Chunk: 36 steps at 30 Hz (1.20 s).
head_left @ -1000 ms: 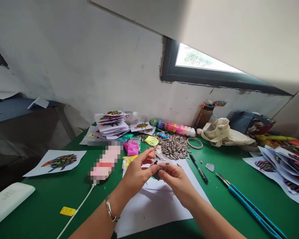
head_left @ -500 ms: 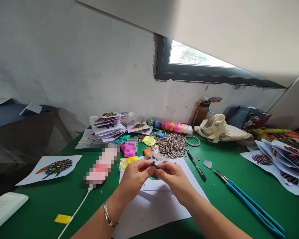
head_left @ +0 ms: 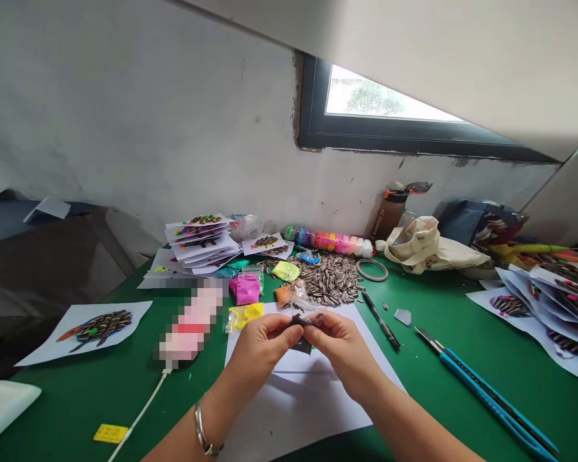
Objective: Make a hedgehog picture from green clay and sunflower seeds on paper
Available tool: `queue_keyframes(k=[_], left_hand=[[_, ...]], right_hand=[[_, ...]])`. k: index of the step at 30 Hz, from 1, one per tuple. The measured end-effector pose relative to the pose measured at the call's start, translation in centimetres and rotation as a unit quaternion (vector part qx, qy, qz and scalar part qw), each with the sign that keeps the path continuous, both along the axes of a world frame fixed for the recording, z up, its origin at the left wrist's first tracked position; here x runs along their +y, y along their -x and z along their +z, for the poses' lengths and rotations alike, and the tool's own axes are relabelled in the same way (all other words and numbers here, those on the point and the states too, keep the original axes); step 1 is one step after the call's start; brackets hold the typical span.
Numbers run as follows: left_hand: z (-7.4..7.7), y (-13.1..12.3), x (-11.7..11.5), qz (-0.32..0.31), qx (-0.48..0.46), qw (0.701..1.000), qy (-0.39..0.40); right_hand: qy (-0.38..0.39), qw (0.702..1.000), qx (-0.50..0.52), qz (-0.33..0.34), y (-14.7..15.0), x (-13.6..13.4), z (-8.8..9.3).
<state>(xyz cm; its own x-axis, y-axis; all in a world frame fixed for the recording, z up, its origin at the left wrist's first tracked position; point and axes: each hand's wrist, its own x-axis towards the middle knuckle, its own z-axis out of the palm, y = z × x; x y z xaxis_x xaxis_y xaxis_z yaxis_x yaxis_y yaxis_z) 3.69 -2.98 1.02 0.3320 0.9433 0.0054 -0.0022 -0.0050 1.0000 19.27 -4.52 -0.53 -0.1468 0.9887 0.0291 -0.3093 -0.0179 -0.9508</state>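
Note:
Over the white paper (head_left: 318, 410), my left hand (head_left: 270, 340) and my right hand (head_left: 334, 343) meet with thumbs and fingertips pinched. Between them is a small black clay packet (head_left: 302, 346), its lower part dark below the thumbs and its top edge bunched at the fingertips. Most of it is hidden by the fingers. Just beyond the hands lie an orange clay packet (head_left: 284, 295) and a yellow clay packet (head_left: 245, 316), with a pink clay packet (head_left: 245, 289) farther left.
Sunflower seeds (head_left: 334, 280) are heaped behind the hands. At right lie a black pen (head_left: 381, 321) and a blue utility knife (head_left: 491, 391) with its blade out. A seed picture (head_left: 103, 327) lies left, near a white cable (head_left: 142, 410). Stacked pictures (head_left: 202, 244) stand behind.
The black packet now hangs lower beneath my thumbs, showing more of itself. Both hands stay pinched together in nearly the same place, and the view has shifted slightly.

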Motion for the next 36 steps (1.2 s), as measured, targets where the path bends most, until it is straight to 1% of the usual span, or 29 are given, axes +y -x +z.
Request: queue_keyframes(k=[5,9,14,19,23,28,30,33,36], left_hand=[[-0.3,-0.2,-0.1,-0.001,0.020,1.000,-0.010],[-0.5,-0.2,0.0,0.002,0.023,1.000,0.001],[0.1,-0.2,-0.1,0.001,-0.003,1.000,0.030],[0.6,-0.2,-0.4,0.025,0.016,0.999,0.019],[0.7,-0.1,-0.6,0.038,0.040,0.998,0.009],[0.4,0.1,-0.5,0.028,0.088,0.995,-0.036],[0.2,0.1,-0.5,0.021,0.091,0.995,-0.036],[0.1,0.1,-0.5,0.004,0.073,0.997,-0.016],[0.2,0.0,-0.6,-0.010,0.040,0.999,-0.004]], right_hand=[[-0.008,1.000,-0.001,-0.001,-0.4,0.1,0.6],[0.000,1.000,-0.003,0.009,-0.5,0.2,1.2],[-0.003,1.000,0.014,0.012,-0.6,0.2,1.2],[-0.020,0.999,0.001,0.043,-0.7,0.4,0.9],[-0.021,0.999,0.002,0.048,-0.8,0.3,0.7],[-0.028,0.999,-0.030,0.031,-0.9,0.3,0.0],[-0.034,0.998,-0.043,0.021,-0.9,0.2,-0.1],[-0.044,0.997,-0.060,0.004,-1.0,0.1,0.2],[-0.033,0.997,-0.062,0.020,-1.1,0.0,0.9]])
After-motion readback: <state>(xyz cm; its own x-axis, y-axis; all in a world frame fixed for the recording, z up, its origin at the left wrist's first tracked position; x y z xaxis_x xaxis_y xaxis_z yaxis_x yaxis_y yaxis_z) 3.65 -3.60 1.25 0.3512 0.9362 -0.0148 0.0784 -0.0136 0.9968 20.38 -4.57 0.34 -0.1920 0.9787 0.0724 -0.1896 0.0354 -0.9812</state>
